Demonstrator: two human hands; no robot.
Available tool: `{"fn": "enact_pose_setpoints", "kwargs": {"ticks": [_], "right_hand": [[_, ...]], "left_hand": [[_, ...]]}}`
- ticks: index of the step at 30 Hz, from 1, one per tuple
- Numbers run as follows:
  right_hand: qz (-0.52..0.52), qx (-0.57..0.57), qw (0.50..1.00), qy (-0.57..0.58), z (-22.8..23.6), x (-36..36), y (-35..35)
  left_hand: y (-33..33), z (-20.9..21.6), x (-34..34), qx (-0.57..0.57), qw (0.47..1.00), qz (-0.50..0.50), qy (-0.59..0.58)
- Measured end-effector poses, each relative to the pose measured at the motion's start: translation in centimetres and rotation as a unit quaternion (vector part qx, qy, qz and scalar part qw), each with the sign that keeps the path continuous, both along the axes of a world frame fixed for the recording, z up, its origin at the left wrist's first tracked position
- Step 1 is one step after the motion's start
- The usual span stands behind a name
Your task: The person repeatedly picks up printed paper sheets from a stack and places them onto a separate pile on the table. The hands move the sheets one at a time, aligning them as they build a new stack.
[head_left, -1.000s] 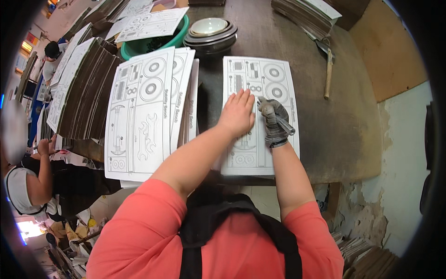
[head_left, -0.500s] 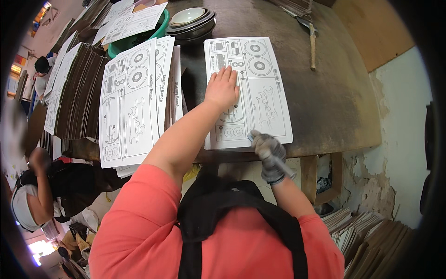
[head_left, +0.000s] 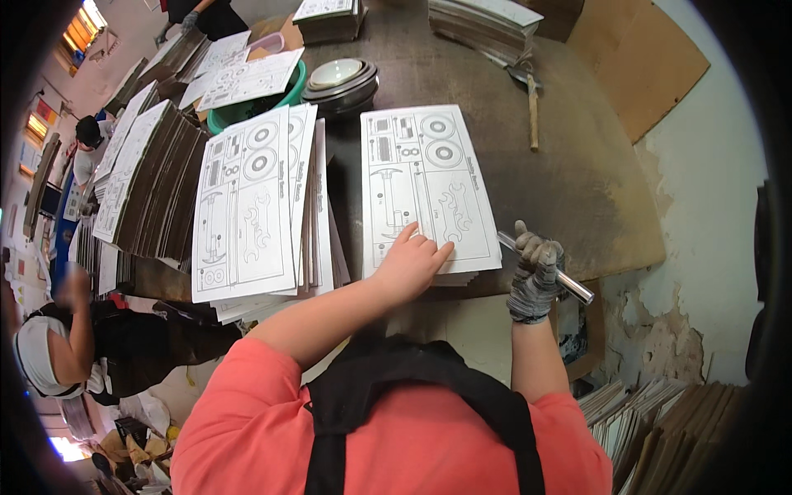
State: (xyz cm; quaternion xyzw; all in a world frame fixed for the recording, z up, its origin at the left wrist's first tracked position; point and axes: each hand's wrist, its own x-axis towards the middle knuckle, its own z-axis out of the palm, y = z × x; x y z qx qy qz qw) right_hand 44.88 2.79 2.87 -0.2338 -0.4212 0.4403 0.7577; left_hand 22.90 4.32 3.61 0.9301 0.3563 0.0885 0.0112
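Note:
A stack of printed sheets (head_left: 470, 239) with line drawings of tools lies near the table's front edge. My bare left hand (head_left: 412, 266) rests on its near part, fingers apart and partly bent, holding nothing. To the right of the stack, my right hand (head_left: 535, 272) wears a grey glove and is closed around a shiny metal tube (head_left: 575, 289). The tube slants down to the right, its far tip beside the stack's right edge.
More printed sheets (head_left: 239, 272) stand in a leaning pile on the left, beside thick board stacks (head_left: 157, 198). Behind are nested bowls (head_left: 338, 87), a green basin (head_left: 293, 95) and a wooden-handled tool (head_left: 533, 115). Another person (head_left: 62, 351) is at the left.
My left hand has slid from the middle of the top sheet toward its near edge. The gloved hand with the tube has moved right, off the stack's corner. The view has shifted slightly.

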Motion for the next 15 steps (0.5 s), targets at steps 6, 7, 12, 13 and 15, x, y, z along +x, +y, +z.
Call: {"fn": "enact_pose_setpoints", "kwargs": {"ticks": [6,7,12,13,15], "right_hand": [[-0.032,0.034,0.999,-0.023,1.1,1.0,1.5],[-0.021,0.033,0.999,-0.024,0.8,1.1,1.8],[0.046,0.02,0.999,0.01,-0.6,-0.5,3.6],[0.033,-0.004,0.999,0.022,-0.5,-1.4,3.8],[0.054,-0.002,0.998,0.022,-0.9,-2.3,5.0]], "left_hand": [[-0.3,10.0,-9.0,0.144,0.961,0.165,-0.171],[-1.2,10.7,-11.0,0.151,0.95,0.201,-0.187],[-5.9,6.5,-21.6,0.061,0.949,0.307,-0.028],[-7.0,6.3,-22.6,-0.007,0.944,0.33,0.007],[-7.1,6.2,-23.2,-0.09,0.932,0.347,0.045]]}}
